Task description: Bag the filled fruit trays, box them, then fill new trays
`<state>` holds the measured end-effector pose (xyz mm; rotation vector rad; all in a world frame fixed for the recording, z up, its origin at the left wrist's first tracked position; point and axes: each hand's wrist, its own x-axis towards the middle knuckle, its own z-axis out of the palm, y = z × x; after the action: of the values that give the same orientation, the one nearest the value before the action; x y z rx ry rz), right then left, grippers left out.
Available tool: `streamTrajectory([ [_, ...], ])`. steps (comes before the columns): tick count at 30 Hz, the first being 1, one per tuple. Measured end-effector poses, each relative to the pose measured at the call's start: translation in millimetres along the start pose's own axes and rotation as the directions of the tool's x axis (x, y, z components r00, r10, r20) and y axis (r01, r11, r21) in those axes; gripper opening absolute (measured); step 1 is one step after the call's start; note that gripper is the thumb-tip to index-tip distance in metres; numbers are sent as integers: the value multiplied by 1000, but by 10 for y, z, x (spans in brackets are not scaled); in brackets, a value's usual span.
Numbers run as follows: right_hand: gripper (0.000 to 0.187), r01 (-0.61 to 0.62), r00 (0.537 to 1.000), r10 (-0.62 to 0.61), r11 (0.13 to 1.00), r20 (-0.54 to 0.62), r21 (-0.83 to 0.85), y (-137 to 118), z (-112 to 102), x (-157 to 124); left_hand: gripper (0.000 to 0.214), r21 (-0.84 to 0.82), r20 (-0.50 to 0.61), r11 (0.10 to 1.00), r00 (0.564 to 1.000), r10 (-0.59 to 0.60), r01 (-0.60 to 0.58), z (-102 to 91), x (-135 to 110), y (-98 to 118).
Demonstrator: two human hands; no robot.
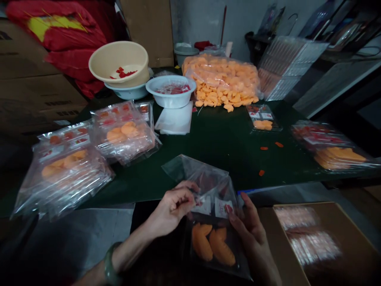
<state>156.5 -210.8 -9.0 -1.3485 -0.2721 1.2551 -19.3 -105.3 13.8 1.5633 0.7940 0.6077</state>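
My left hand [174,208] pinches the upper edge of a clear plastic bag [212,238] held in front of me. My right hand [250,234] grips the bag's right side, with its fingers spread against the plastic. Inside the bag lie orange flat pieces [211,244], probably dried or candied food, below white-and-red printed cards [208,207]. A jade-green bangle [109,264] circles my left wrist. Stacks of similar sealed packs [123,133] lie on the green table [214,159] ahead of my hands.
A large bag of orange pieces [222,81] and two plastic basins [119,63] with red bits stand at the table's far side. Another white bowl [171,91] holds red bits. An open cardboard box [309,242] sits at lower right, with clear packs inside.
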Motion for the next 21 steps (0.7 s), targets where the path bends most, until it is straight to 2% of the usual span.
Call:
streamTrajectory([
  [3, 65, 90, 996, -83, 978, 46, -187, 44, -54, 35, 18, -57, -7, 998, 1000, 11, -11, 28, -43, 47],
  [4, 62, 142, 989, -125, 938, 74, -317, 44, -81, 58, 18, -81, -8, 997, 1000, 9, -10, 20, -20, 48],
  [5, 59, 208, 978, -179, 857, 106, -472, 27, -112, 85, 18, -113, -8, 994, 1000, 3, -4, 6, 20, 40],
  [6, 55, 279, 959, -248, 724, 139, -631, -12, -143, 116, 19, -148, -8, 989, 1000, -7, 6, -14, 69, 25],
  [8, 51, 384, 880, -419, 347, 225, -856, -154, -187, 188, 20, -205, -8, 978, 1000, -29, 27, -59, 177, -16],
  [10, 52, 418, 736, -584, -8, 343, -909, -357, -161, 292, 21, -231, 4, 972, 999, -40, 40, -100, 263, -53],
  [12, 59, 436, 596, -642, -246, 483, -865, -572, -31, 467, 20, -250, 38, 967, 998, -43, 51, -131, 310, -77],
  [13, 62, 456, 554, -624, -326, 551, -828, -671, 68, 594, 20, -262, 59, 963, 997, -42, 56, -144, 321, -86],
  [14, 64, 471, 536, -590, -385, 604, -794, -760, 180, 748, 19, -273, 77, 960, 996, -40, 59, -156, 324, -94],
  [16, 59, 477, 552, -540, -421, 635, -772, -912, 390, 1114, 19, -281, 101, 957, 994, -37, 64, -186, 316, -114],
  [17, 53, 446, 569, -558, -408, 604, -797, -975, 465, 1301, 18, -279, 103, 958, 994, -36, 63, -205, 306, -125],
  [19, 45, 330, 591, -657, -331, 467, -884, -1070, 516, 1593, 18, -271, 82, 961, 996, -38, 59, -252, 276, -153],
  [21, 36, 266, 595, -740, -185, 312, -946, -1093, 433, 1672, 17, -273, 49, 961, 998, -41, 53, -302, 235, -186],
])
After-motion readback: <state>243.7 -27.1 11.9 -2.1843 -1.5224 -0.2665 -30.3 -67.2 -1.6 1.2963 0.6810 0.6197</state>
